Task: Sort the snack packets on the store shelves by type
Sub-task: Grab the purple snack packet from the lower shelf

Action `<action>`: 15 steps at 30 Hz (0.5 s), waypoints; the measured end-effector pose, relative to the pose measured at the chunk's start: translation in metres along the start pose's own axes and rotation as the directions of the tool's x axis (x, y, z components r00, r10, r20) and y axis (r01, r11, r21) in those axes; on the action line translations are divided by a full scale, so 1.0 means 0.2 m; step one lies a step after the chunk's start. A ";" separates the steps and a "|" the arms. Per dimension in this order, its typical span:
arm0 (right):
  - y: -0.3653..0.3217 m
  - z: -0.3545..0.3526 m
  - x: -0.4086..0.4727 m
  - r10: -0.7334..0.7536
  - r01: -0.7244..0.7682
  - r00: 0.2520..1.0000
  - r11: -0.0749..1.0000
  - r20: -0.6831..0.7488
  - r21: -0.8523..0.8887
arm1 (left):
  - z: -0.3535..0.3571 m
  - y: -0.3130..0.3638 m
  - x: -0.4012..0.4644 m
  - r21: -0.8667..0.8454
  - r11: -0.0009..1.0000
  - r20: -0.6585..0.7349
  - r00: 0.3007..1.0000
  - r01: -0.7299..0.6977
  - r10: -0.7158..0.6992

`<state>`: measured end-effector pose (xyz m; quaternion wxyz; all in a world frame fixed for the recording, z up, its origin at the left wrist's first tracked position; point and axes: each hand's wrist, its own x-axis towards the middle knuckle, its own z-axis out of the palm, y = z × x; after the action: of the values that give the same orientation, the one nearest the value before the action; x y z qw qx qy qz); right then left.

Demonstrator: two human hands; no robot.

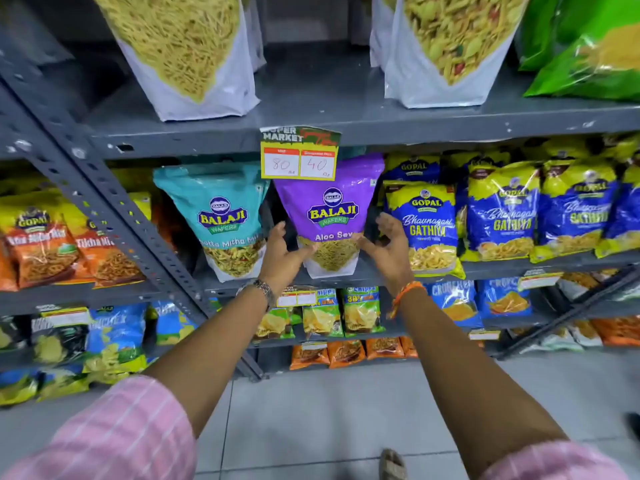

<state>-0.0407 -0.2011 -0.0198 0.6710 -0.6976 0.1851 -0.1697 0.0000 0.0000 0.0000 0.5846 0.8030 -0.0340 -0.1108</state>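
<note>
The purple Aloo Sev pouch (331, 216) stands upright on the middle shelf (519, 262), between the teal Balaji pouch (221, 216) and the blue Gathiya packets (424, 223). The left hand (282, 252) and right hand (388, 244) flank its lower corners, fingers spread and half-curled, grasping nothing. This placement appears intended to square the pouch within its brand group.

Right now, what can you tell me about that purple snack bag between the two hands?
The purple Balaji Aloo Sev pouch stands upright on the grey middle shelf, glossy plastic with a white base and a clear window showing thin yellow strands. A yellow price tag hanging from the shelf above covers its top left. The left hand and right hand flank its lower sides, fingers spread, seemingly just touching. A teal pouch stands to its left.
</note>
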 end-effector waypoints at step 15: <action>0.09 0.05 0.28 0.047 -0.051 0.915 0.999 0.400 -0.001 | 0.09 -0.15 0.22 -0.060 0.992 -0.029 0.994 -0.111 0.110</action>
<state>0.0115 -0.2203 -0.0395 0.7018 -0.7097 0.0606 -0.0076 0.0374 -0.0166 -0.0394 0.6149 0.7827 -0.0672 -0.0688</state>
